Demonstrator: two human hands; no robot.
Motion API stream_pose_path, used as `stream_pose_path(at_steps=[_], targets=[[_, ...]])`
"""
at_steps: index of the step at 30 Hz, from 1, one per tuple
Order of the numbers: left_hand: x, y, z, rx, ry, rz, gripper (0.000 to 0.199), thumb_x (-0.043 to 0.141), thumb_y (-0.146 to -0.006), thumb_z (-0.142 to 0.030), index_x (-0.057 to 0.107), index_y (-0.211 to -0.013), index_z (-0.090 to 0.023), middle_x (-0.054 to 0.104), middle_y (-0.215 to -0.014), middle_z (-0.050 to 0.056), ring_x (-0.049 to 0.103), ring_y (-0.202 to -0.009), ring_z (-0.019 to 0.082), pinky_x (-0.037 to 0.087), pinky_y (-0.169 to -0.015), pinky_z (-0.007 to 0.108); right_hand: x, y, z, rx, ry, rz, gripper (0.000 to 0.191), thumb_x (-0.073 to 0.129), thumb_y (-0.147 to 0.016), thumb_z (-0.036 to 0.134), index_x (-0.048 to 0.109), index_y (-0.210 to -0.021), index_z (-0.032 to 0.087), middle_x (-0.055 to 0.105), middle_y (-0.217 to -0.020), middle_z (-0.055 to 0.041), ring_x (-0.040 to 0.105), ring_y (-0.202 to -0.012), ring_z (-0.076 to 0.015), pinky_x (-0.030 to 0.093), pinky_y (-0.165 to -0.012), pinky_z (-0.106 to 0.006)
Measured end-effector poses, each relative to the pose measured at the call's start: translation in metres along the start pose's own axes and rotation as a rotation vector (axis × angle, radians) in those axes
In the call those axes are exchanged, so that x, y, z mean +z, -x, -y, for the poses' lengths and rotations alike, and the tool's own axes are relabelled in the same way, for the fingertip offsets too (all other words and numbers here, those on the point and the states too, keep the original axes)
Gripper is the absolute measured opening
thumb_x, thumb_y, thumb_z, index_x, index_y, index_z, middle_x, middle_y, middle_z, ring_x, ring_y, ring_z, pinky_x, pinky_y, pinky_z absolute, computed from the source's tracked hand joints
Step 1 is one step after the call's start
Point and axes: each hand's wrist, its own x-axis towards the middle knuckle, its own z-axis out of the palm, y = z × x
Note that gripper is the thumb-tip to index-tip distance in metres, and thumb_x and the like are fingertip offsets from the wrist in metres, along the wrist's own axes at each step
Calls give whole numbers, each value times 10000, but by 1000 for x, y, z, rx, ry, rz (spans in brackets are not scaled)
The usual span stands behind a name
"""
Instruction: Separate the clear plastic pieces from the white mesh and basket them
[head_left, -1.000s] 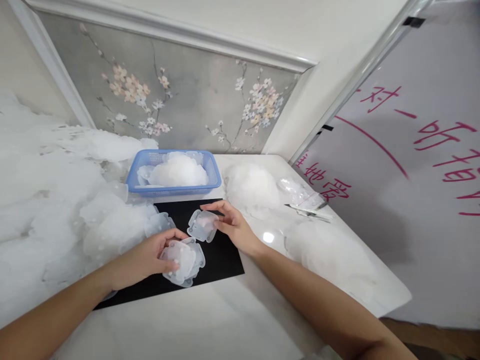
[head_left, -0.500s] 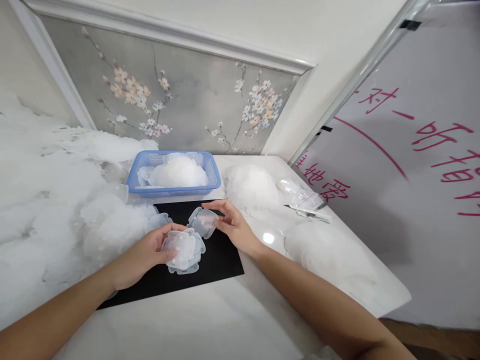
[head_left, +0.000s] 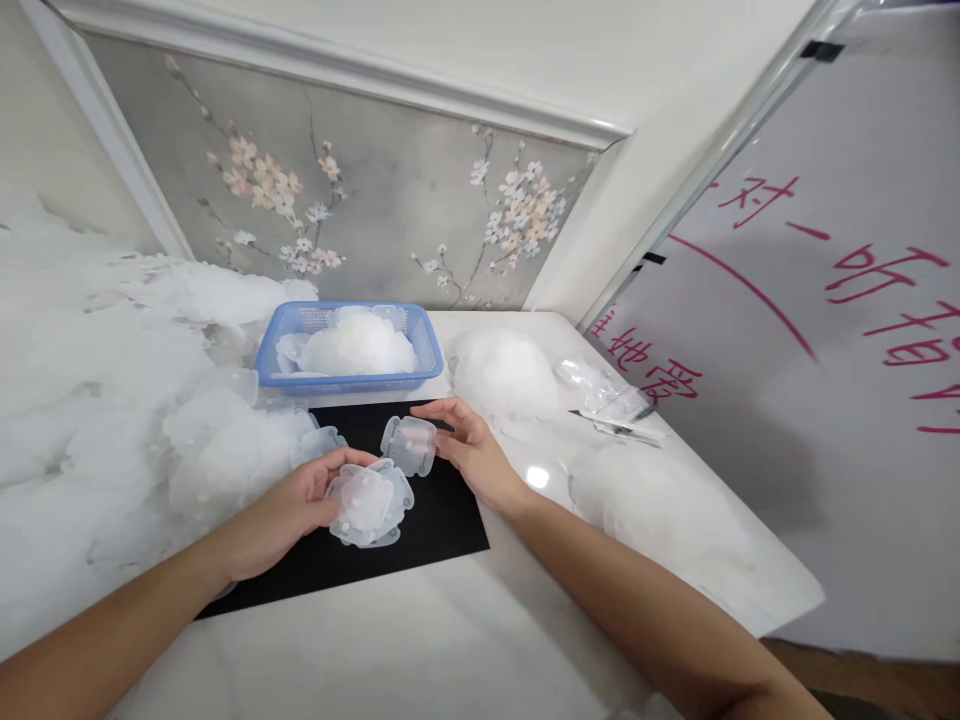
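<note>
My left hand (head_left: pixel 304 505) is closed on a small stack of translucent plastic pieces (head_left: pixel 369 505), thin and flat with notched, rounded edges and small dots. The thumb and fingers grip the stack at its left side, over a black mat (head_left: pixel 442 515). My right hand (head_left: pixel 469 445) pinches a single translucent plastic piece (head_left: pixel 409 446) at its right edge, upright enough that fingers show through it. This single piece is just above and to the right of the stack, apart from it. Part of another clear piece (head_left: pixel 322 442) lies behind my left hand at the mat's edge.
A blue plastic basket (head_left: pixel 352 381) holding more translucent pieces stands behind the mat. A large heap (head_left: pixel 90 400) of such pieces spreads across the left. Another pile (head_left: pixel 502 375) is right of the basket, near clear bags (head_left: pixel 600 388). A whiteboard (head_left: pixel 862 500) with red writing borders the right.
The single piece in my right hand has turned slightly and now sits straighter. My left thumb has drawn back a little toward the edge of the stack.
</note>
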Motion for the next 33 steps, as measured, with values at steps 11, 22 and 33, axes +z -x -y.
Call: stream_pose_path(at_steps=[11,22,33], targets=[[-5,-1,6,31,-50,43,503,699,-819,-433,563,-1263,-241,680,-1184,76,610,-1099,290,478,-886,379,-5,-3,-15,30,206,71,488,711,-719,166,525,-1161,254,632,-1183,-53,649,-928,-173,537,-827,-358],[-3,-2,7,41,-43,36,481,704,-809,-405,582,-1244,-242,688,-1141,65,619,-1064,285,478,-873,374,0,3,-2,-137,559,86,356,543,-873,201,623,-1211,281,629,-1012,-28,555,-672,-149,502,-654,-332],[-2,-3,16,120,-1,-37,286,680,-862,-387,484,-1023,-255,616,-875,-25,585,-814,181,441,-750,304,15,14,17,-28,584,118,172,650,-833,379,598,-755,234,386,-567,63,356,-530,-127,296,-531,-282]])
